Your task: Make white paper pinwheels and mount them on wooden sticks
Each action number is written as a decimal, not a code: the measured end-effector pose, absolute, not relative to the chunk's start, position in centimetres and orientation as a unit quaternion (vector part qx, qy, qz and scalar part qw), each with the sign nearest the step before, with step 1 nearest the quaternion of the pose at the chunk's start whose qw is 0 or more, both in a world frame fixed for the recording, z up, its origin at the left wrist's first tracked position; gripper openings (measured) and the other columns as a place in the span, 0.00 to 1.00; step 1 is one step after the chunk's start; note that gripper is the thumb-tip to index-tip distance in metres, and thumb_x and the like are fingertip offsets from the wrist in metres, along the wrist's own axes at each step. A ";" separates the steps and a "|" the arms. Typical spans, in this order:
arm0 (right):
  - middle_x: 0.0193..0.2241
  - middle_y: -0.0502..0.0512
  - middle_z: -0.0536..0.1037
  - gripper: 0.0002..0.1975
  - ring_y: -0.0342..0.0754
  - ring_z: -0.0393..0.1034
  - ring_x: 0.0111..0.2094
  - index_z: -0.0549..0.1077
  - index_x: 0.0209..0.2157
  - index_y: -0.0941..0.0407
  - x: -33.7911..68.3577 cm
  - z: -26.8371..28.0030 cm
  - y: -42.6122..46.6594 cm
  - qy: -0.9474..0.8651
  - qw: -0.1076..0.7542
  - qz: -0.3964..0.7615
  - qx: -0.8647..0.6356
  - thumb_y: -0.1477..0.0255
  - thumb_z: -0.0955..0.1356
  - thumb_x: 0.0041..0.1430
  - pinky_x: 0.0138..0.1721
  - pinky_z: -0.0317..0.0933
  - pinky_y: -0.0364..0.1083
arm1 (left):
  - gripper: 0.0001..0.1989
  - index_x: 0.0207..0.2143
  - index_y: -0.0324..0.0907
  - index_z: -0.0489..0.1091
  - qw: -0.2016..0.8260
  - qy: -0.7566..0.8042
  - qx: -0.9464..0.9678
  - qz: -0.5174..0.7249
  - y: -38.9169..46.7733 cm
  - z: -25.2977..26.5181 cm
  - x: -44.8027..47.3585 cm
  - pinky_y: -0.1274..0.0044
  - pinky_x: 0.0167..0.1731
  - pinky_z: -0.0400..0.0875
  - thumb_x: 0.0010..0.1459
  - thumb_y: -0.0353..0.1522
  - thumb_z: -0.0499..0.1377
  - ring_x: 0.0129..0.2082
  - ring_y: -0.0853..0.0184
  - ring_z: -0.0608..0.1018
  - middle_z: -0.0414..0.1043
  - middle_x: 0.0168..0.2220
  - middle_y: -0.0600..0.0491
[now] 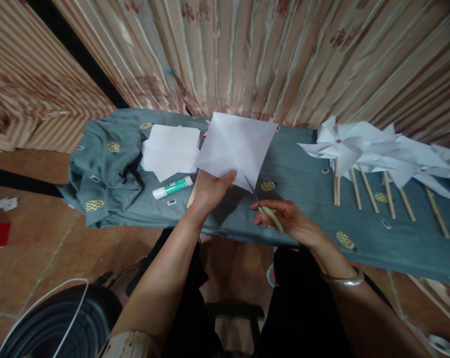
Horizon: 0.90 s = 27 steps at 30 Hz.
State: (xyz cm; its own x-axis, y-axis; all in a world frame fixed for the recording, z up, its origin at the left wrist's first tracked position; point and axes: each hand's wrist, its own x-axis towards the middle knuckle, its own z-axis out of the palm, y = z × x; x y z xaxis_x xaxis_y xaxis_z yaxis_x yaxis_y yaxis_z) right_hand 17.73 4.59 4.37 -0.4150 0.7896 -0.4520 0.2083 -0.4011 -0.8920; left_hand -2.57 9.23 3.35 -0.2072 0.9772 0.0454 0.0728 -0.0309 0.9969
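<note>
My left hand (212, 190) grips a square sheet of white paper (235, 141) by its near edge, thumb on top, holding it up above the cloth. Faint creases cross the sheet. In my right hand (284, 219) is a pair of scissors (270, 217) with pale green handles. Their blades meet the sheet's near right corner; how far they cut into it I cannot make out. Left of the sheet lies a stack of white paper (168, 149), and a glue stick (172, 187) rests in front of that. Thin wooden sticks (193, 191) show partly beneath my left hand.
Several white paper pinwheels (340, 141) on wooden sticks lie along the right side of the table, which a green-grey cloth (299, 174) covers. Bunched cloth (105, 164) fills the left end. A striped curtain (239, 59) hangs behind. A round black object (60, 318) stands on the floor at lower left.
</note>
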 end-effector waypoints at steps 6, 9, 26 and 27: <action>0.25 0.52 0.76 0.28 0.41 0.65 0.23 0.77 0.40 0.60 17.6 4.1 4.6 -0.499 0.222 0.673 -0.498 0.53 0.76 0.44 0.25 0.59 0.42 | 0.11 0.29 0.41 0.67 0.396 0.552 0.482 0.553 9.3 2.8 -3.0 0.73 0.34 0.74 0.46 0.35 0.66 0.30 0.65 0.77 0.73 0.27 0.54; 0.25 0.52 0.76 0.28 0.41 0.64 0.23 0.78 0.39 0.59 17.6 4.1 4.6 -0.499 0.223 0.670 -0.501 0.52 0.76 0.42 0.24 0.59 0.42 | 0.13 0.33 0.41 0.68 0.396 0.546 0.484 0.557 9.3 2.8 -3.1 0.69 0.45 0.73 0.47 0.36 0.66 0.40 0.60 0.79 0.76 0.34 0.50; 0.24 0.51 0.75 0.28 0.40 0.65 0.23 0.78 0.39 0.59 17.7 4.4 4.6 -0.492 0.230 0.681 -0.492 0.54 0.77 0.42 0.24 0.60 0.42 | 0.16 0.36 0.40 0.69 0.416 0.544 0.470 0.556 9.3 2.5 -3.0 0.66 0.48 0.73 0.46 0.36 0.67 0.46 0.57 0.78 0.77 0.35 0.49; 0.24 0.51 0.75 0.27 0.40 0.65 0.23 0.78 0.39 0.59 17.8 4.3 4.6 -0.492 0.229 0.680 -0.493 0.54 0.77 0.42 0.24 0.61 0.42 | 0.15 0.36 0.40 0.69 0.419 0.542 0.470 0.557 9.3 2.6 -3.0 0.67 0.48 0.73 0.47 0.36 0.66 0.46 0.57 0.79 0.77 0.35 0.49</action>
State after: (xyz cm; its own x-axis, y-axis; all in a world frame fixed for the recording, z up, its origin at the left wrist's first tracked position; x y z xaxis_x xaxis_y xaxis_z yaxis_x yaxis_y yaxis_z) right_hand 17.76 4.57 4.31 -0.4086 0.7973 -0.4444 0.1738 -0.4100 -0.8954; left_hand -3.03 9.29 2.61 -0.2072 0.9758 0.0695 0.0435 -0.0618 0.9971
